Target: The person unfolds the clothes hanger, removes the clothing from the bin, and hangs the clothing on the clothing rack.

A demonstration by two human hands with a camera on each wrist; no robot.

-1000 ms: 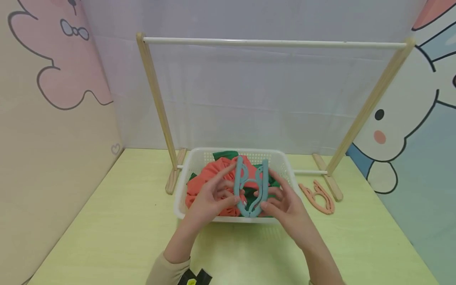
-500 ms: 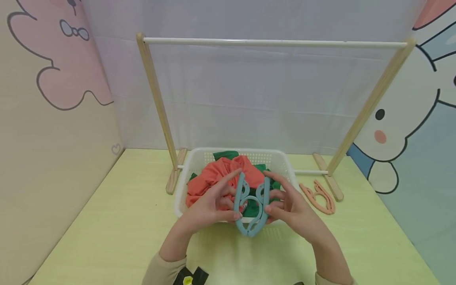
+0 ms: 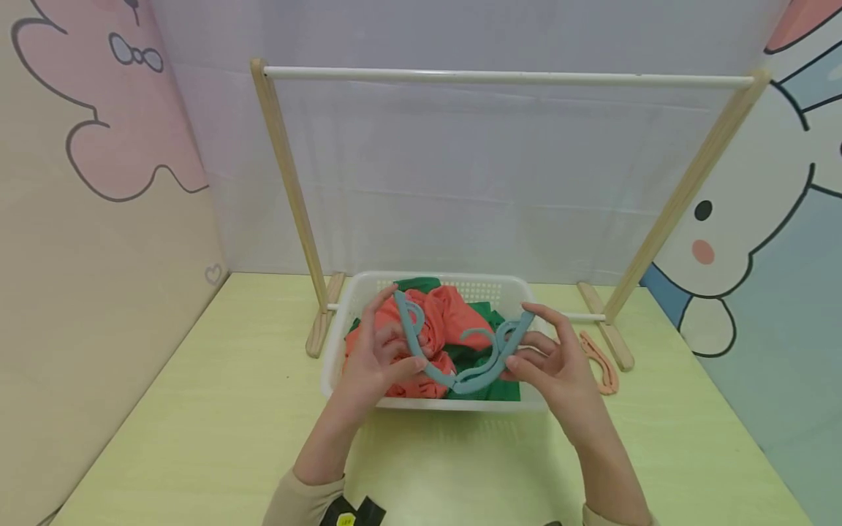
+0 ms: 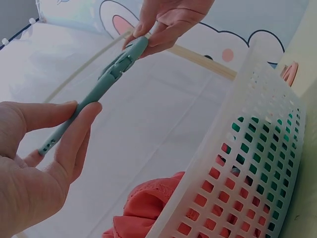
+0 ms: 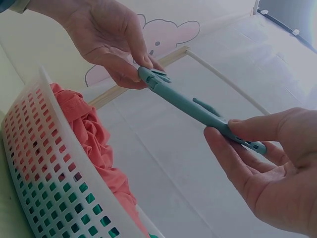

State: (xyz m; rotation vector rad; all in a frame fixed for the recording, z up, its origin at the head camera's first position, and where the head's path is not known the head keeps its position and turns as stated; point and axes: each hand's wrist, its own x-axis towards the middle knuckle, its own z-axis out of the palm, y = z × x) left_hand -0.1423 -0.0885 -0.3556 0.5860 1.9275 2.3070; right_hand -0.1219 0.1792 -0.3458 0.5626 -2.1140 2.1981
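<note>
Both hands hold a blue folding clothes hanger (image 3: 476,381) in front of the basket, its two arms spread in a wide V. My left hand (image 3: 368,358) pinches the left arm between thumb and fingers, with a fingertip near its upper end. On the other side, my right hand (image 3: 558,365) pinches the right arm in the same way. The left wrist view shows the hanger (image 4: 94,91) edge-on between both hands. Behind it, a white plastic basket (image 3: 434,404) holds coral-red cloth (image 3: 460,321) and green cloth (image 3: 503,389).
A drying rack with wooden posts (image 3: 289,175) and a white top bar (image 3: 500,76) stands behind the basket. An orange folding hanger (image 3: 607,372) lies on the table (image 3: 217,409) to the right, partly hidden by my right hand. Printed walls flank the table.
The blue hanger's arms have swung apart from a narrow, folded shape into a wide V. My hands dipped toward me, then rose and moved apart with it.
</note>
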